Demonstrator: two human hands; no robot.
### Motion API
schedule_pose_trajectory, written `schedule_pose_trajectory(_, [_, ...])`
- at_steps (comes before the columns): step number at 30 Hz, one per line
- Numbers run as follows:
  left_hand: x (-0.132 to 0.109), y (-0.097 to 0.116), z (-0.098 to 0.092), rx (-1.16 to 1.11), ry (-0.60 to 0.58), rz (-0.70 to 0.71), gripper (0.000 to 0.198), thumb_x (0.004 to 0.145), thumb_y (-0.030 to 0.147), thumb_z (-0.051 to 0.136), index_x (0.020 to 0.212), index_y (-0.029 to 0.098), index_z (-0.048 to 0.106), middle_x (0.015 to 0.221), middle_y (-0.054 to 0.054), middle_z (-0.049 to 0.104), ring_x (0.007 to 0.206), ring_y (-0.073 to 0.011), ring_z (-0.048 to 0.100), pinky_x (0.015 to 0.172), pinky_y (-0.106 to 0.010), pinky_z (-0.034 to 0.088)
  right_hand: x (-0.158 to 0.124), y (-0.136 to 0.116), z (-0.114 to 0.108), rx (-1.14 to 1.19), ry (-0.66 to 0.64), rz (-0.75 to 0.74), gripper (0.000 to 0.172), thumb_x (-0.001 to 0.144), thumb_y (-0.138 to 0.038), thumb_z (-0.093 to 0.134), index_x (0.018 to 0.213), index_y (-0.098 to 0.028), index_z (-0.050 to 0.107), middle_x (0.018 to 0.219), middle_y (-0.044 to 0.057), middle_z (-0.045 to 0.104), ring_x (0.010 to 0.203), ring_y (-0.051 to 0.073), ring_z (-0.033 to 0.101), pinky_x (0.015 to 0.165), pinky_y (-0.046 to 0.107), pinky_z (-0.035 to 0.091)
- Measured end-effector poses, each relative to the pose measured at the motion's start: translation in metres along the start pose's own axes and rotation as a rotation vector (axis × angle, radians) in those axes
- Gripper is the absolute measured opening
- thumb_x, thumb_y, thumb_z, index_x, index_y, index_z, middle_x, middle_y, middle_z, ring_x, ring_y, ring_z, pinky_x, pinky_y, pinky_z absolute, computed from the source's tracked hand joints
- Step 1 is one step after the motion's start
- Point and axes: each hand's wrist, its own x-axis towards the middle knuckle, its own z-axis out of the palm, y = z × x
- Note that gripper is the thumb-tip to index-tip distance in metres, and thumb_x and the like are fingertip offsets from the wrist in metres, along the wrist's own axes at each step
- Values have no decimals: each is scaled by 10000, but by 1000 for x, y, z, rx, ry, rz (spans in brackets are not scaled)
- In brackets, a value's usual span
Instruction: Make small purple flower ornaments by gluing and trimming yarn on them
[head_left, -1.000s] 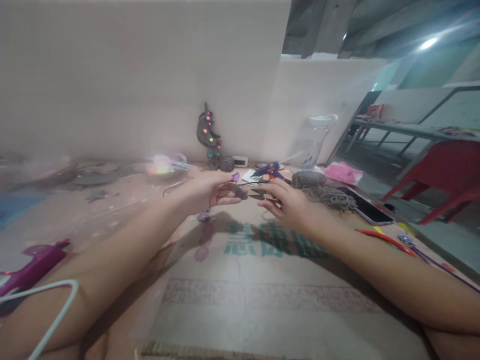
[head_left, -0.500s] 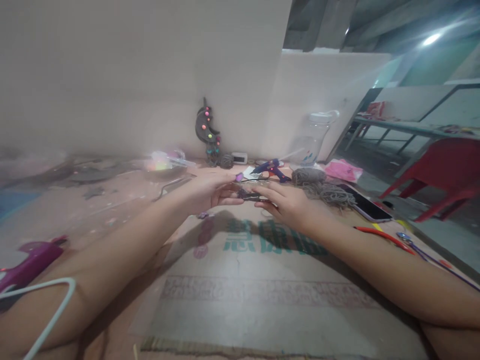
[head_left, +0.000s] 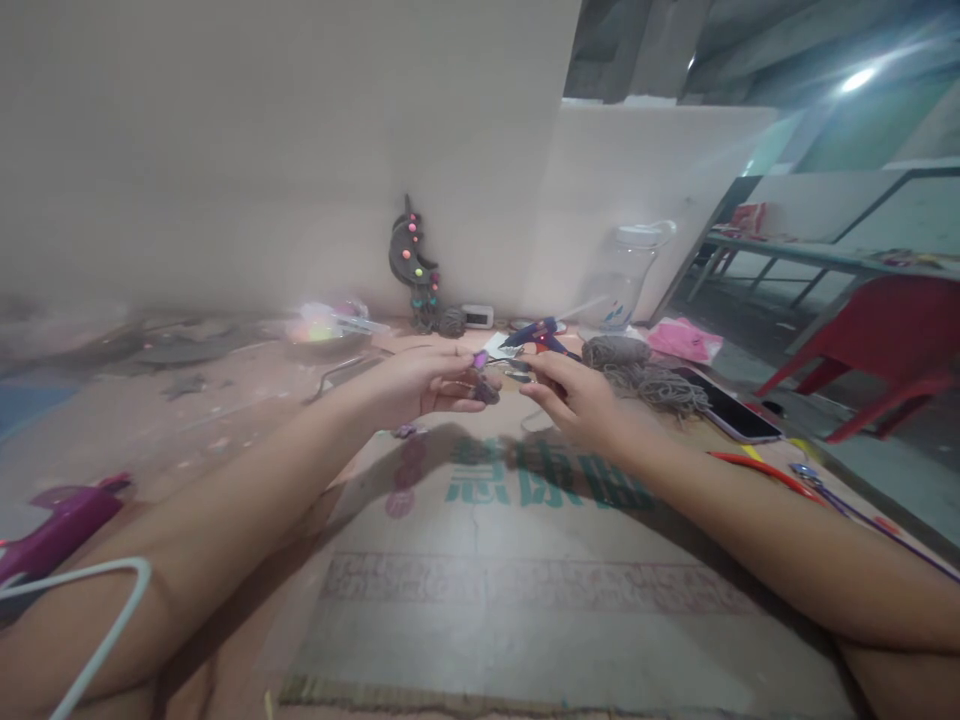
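Note:
My left hand (head_left: pixel 420 380) is stretched out over the middle of the table, its fingers pinched on a small dark purple bead-like piece (head_left: pixel 484 390) with a thin dark thread running off it. My right hand (head_left: pixel 577 400) meets it from the right, fingers closed around small thread snips (head_left: pixel 516 372) whose tips sit at that piece. Both hands hover just above a printed woven sack (head_left: pixel 525 560) that covers the table. A small purple bead (head_left: pixel 405 432) lies on the sack under my left wrist.
A blue glue gun (head_left: pixel 536 338), a heap of grey yarn (head_left: pixel 645 375), a phone (head_left: pixel 731 410) and a pink bag (head_left: pixel 686 342) lie behind my right hand. A purple glue gun (head_left: pixel 64 520) with white cable sits near left. Red-handled pliers (head_left: pixel 757 470) lie right. A beaded moon ornament (head_left: pixel 411 255) leans on the wall.
My right hand has risen slightly and brought the snips closer to the piece in my left fingers. My left hand stays almost where it was.

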Motion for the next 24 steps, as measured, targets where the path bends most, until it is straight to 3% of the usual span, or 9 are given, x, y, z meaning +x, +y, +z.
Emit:
schedule_pose_trajectory(4, [-1,0,-6,46,-47,36,179,901,244,646,1029,130,693,1045,-139,745,889,-202,729,830,-332,593,1,4,2,73,-55,73,347,976,-400,512,1157,-166,691,987,102,753,812,208,682,755,332,538])
schedule_pose_trajectory(9, [0,0,-7,74,-46,43,165,906,243,643,1025,134,678,1018,-113,743,911,-206,729,839,-332,586,3,-2,0,155,-113,34,317,960,-321,541,1206,-179,682,1138,106,744,996,221,700,872,353,542])
schedule_pose_trajectory(24, [-2,-3,-3,109,-61,104,211,858,305,715,994,149,678,1007,-105,737,936,-209,710,880,-370,562,5,-14,-3,260,-187,26,368,970,-264,520,1317,-229,639,1252,81,706,1140,226,672,963,399,542])
